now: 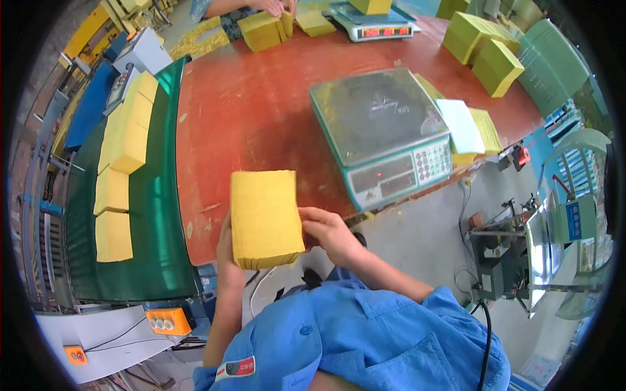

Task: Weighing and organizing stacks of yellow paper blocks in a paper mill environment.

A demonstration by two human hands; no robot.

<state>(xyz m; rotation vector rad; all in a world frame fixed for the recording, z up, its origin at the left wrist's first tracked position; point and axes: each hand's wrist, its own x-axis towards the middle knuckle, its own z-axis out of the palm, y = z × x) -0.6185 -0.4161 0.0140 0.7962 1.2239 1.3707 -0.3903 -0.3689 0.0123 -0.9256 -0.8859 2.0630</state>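
Left hand, right hand clasp yellow stack from both sides near red surface; right fingers half-curled, left's mostly hidden.

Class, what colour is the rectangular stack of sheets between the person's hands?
The rectangular stack is yellow; the head view shows it best.

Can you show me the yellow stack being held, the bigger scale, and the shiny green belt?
Held yellow stack [265,215]: head view, the middle of its upper face.
Bigger scale [377,124]: head view, its dark weighing plate.
Green belt [151,218]: head view, a bare part of its surface.
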